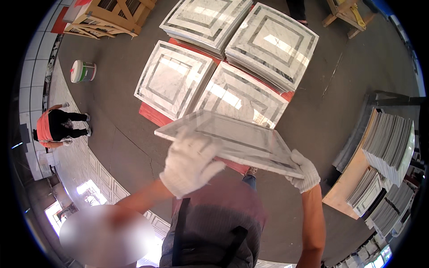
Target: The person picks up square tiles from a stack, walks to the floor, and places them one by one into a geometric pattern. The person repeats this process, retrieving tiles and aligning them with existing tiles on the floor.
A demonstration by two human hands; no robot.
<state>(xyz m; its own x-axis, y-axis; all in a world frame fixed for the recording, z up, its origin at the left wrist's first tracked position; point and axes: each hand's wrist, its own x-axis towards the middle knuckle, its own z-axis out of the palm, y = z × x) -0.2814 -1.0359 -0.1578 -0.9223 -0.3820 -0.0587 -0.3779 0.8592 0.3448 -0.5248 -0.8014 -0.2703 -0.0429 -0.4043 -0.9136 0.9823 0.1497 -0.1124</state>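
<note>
Up in the frame's top half, four stacks of marble tiles (241, 58) sit squared together on a red pallet (152, 115), edges aligned so each pile stays stable on the grey floor (111, 147). Just below centre, a single tile (232, 140) is held level and almost flat: white marble with grey banded square borders, glossy. The left hand (190, 163), gloved in white, lies over its near edge, grip spread and pressing down. The right hand (304, 172), also gloved, pinches the lower right corner, perhaps supporting underneath; that side is hidden.
</note>
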